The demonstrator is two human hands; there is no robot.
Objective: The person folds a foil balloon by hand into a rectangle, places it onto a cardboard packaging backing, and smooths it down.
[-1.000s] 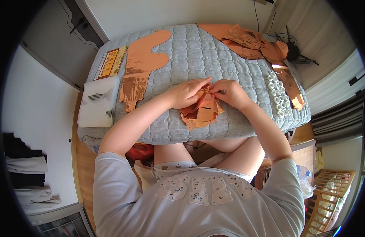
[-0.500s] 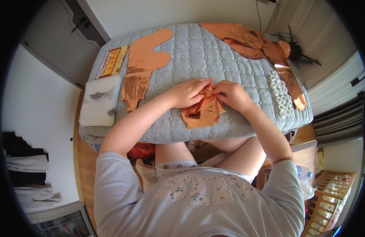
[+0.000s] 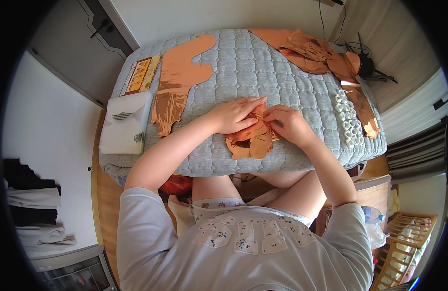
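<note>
A folded copper-coloured foil balloon lies near the front edge of the quilted grey mattress. My left hand rests flat across its upper part, fingers stretched to the right and thumb lower on the foil. At its right edge, my right hand pinches the foil between thumb and fingers. The fingertips of both hands are close together, and the foil under my left palm is hidden. A larger flat foil balloon is spread out to the left, creased at its lower end.
More copper foil balloons lie heaped at the far right. Several small white rolls sit in rows on the right side. At the left are a white plastic packet and a yellow printed packet. A black device stands beyond the right corner.
The foil's right side is folded in more, making the bundle narrower. My right hand has come slightly lower, and my left hand stays on the foil. The whole view has shifted a little.
</note>
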